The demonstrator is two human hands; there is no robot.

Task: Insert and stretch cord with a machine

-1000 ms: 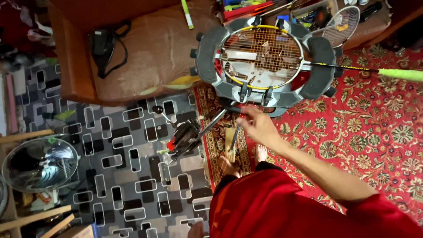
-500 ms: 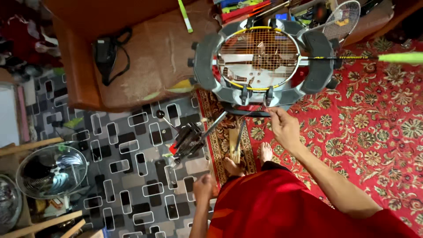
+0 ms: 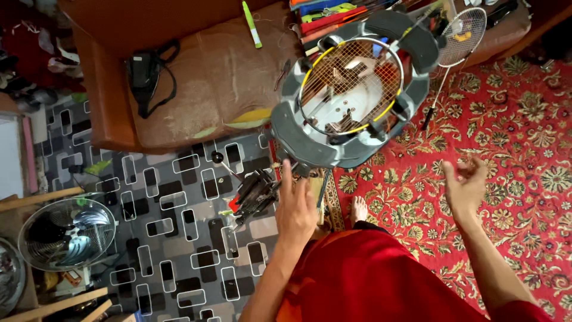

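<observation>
Left hand: the left hand [image 3: 296, 206] is raised with fingers straight and apart, holding nothing; its fingertips reach the lower left rim of the stringing machine [image 3: 310, 140], at or just short of touching.
Right hand: the right hand [image 3: 465, 182] hangs over the rug, fingers loosely curled and apart, empty, well apart from the machine's right edge.
Machine: a grey round turntable, tilted in view, standing where the patterned floor meets the rug; its top edge reaches the clutter at the upper border.
Racket: a yellow-framed racket [image 3: 351, 89] lies clamped inside the turntable ring, its shaft running up and right past the rim.
Tension head: a black and red clamp unit [image 3: 253, 194] sits just left of the left hand, below the machine's left rim, with a knobbed lever sticking out to the upper left.
Second racket: a white-strung racket [image 3: 462, 36] lies just beside the machine's upper right edge.
Open room: the red rug [image 3: 524, 131] between the right hand and the machine is bare; the grey tiled floor [image 3: 173, 238] left of the clamp unit is open down to the fan.
Left side: a brown sofa [image 3: 202, 77] with a black pouch [image 3: 143, 71] borders the machine's left; a fan [image 3: 65, 232] stands at the lower left.
Below: a red garment [image 3: 369, 280] fills the lower middle, with a bare foot [image 3: 359, 209] just above it.
</observation>
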